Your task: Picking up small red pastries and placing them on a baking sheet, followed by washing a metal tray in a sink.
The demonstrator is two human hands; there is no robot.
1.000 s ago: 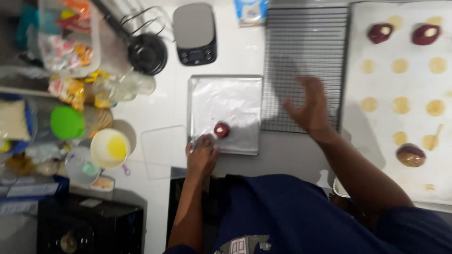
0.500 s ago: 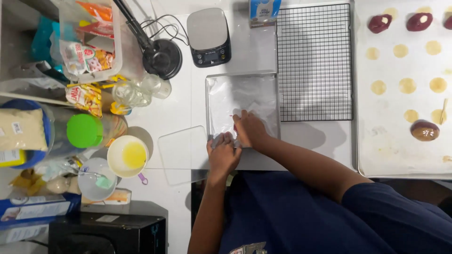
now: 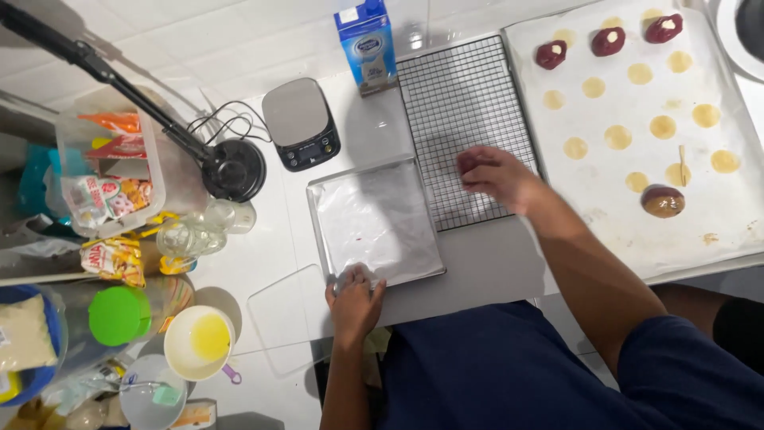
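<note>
Our left hand (image 3: 354, 299) presses flat on the emptied foil-lined tray (image 3: 374, 219); our right hand (image 3: 495, 177), now over the wire rack (image 3: 461, 103), pinches the dark red ball (image 3: 467, 162).

My right hand (image 3: 497, 177) is motion-blurred over the wire rack (image 3: 465, 103), and a dark red piece (image 3: 466, 162) shows only at its fingertips; I cannot tell its whole shape or how it is gripped. My left hand (image 3: 355, 299) covers the near corner of the foil-lined tray (image 3: 374, 219). The blue tub (image 3: 24, 338) is cut off by the left edge, and a white round thing (image 3: 742, 28) by the top right corner. The packets in the clear box (image 3: 107, 171) are too small to identify.
</note>
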